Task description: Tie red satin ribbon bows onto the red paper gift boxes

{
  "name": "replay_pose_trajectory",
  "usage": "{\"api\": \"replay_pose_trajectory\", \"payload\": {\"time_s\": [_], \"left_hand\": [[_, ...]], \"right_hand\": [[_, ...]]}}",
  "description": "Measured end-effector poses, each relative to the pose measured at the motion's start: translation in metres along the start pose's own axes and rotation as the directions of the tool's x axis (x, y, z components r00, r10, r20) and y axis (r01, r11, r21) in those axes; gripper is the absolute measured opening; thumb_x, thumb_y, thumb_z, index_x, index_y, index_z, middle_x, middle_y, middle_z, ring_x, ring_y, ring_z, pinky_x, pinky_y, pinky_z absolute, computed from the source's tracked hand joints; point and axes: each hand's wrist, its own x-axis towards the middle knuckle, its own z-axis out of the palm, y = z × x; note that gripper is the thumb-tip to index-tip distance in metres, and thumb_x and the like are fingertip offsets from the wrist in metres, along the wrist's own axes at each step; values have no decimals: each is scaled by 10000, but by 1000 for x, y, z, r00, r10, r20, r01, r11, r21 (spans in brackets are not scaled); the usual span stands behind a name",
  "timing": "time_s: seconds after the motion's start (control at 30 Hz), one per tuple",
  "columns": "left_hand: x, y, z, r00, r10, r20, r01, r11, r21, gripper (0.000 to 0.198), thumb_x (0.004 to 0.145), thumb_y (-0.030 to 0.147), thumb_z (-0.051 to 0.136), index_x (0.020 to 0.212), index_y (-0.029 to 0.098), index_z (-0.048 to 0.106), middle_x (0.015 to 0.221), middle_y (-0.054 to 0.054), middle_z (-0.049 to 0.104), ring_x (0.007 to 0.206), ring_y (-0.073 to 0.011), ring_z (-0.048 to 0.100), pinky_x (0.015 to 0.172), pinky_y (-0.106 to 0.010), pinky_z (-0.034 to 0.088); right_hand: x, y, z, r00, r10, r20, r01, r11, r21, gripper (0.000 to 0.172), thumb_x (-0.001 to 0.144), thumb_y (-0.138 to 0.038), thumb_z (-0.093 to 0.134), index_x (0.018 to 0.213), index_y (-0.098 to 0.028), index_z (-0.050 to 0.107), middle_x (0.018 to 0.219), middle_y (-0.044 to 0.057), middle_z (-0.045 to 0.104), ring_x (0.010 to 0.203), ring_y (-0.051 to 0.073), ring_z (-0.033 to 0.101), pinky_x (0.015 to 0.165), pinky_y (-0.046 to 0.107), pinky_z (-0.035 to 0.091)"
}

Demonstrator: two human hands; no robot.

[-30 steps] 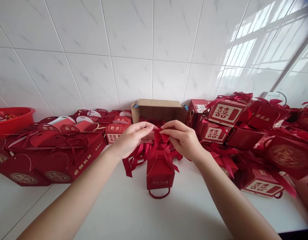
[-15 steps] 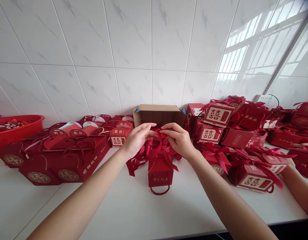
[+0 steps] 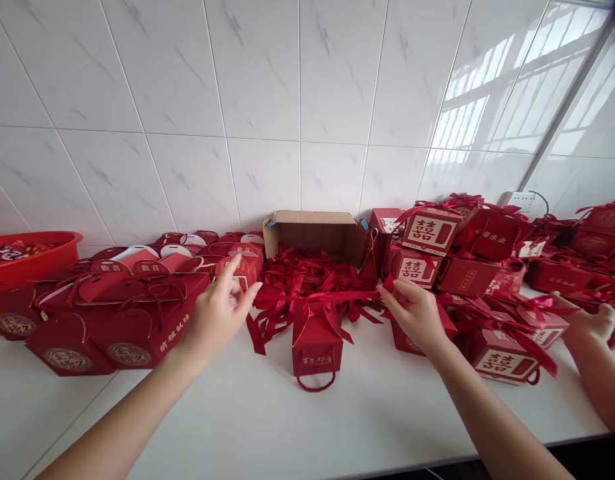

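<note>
A small red gift box [image 3: 316,343] stands upright in front of me, gold lettering on its face and a twisted cord handle hanging at its front. A red ribbon [image 3: 354,295] runs across the box's top, drawn out sideways. My right hand [image 3: 414,310] pinches the ribbon's right end between thumb and fingers. To the left of the box, my left hand [image 3: 222,310] is raised with thumb and index finger spread, and I see nothing between them. The ribbon's left part ends close to that thumb, over the loose ribbons.
Behind the box, an open cardboard carton [image 3: 314,219] lies with a heap of red ribbons [image 3: 312,270] spilling out. Red boxes [image 3: 70,343] line the left side, near a red basin [image 3: 62,243]. Ribboned boxes [image 3: 427,230] are stacked at right. Another person's hand [image 3: 590,323] is at far right.
My hands, which were together at the ribbon above the box, have moved apart to either side. The ribbon is now stretched across the top. My left hand's fingers have spread.
</note>
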Motion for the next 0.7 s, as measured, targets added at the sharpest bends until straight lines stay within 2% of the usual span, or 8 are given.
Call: {"api": "replay_pose_trajectory", "payload": {"time_s": [0.1,0.2,0.3,0.37,0.47,0.57,0.63,0.7], "left_hand": [[-15,-18,-2,979,-117,169,104,991,84,671,861,443,527,1412,103,352,557,65,441,492,-147,488,527,-245,394],[-31,-32,1,910,-201,363,168,978,121,760,842,471,517,1456,107,255,557,57,441,504,-185,510,515,-264,373],[-45,-38,7,854,-208,476,177,978,110,721,861,459,470,1455,119,243,565,29,480,538,-227,541,548,-294,390],[-50,-37,10,845,-162,510,123,986,110,668,855,444,483,1426,141,315,597,-6,530,605,-263,571,611,-328,414],[-46,-25,13,907,-67,416,17,992,124,567,806,428,566,1308,181,473,814,-99,635,858,-342,600,839,-440,408],[-35,-3,18,947,-64,316,87,994,-60,413,792,429,597,1133,201,548,1044,-135,615,1052,-342,551,961,-459,373],[-30,14,24,906,-144,398,272,919,-287,339,795,436,605,1038,208,547,1081,-117,602,1067,-296,557,942,-409,420],[-28,30,31,820,-206,533,472,770,-429,341,774,447,637,1000,212,539,1092,-97,609,1084,-269,566,950,-390,434]], "right_hand": [[-16,24,-16,996,-40,81,59,967,-250,234,847,-300,543,639,-194,542,679,36,573,680,189,502,615,306,410],[-26,42,-26,987,-65,150,119,915,-386,158,811,-242,545,662,-195,564,702,48,598,705,205,505,637,324,433],[-31,48,-33,972,-83,221,175,882,-437,152,784,-198,556,632,-192,556,666,46,576,673,200,495,604,323,436],[-30,43,-35,968,-136,211,218,869,-444,113,806,-195,558,702,-182,598,709,57,588,696,209,510,634,344,451],[-25,21,-33,959,-269,86,281,891,-356,102,845,-216,579,918,-171,634,855,87,607,794,228,551,730,381,473],[-19,-8,-18,961,-274,33,276,956,-100,113,869,-219,573,968,-186,617,924,91,604,837,206,585,724,336,495],[-16,-21,0,975,-171,142,164,985,59,118,911,-247,515,933,-191,617,884,77,610,787,184,598,681,311,501],[-15,-28,22,964,-43,262,13,993,116,214,935,-313,479,1028,-180,619,908,82,613,780,182,606,695,323,514]]}}
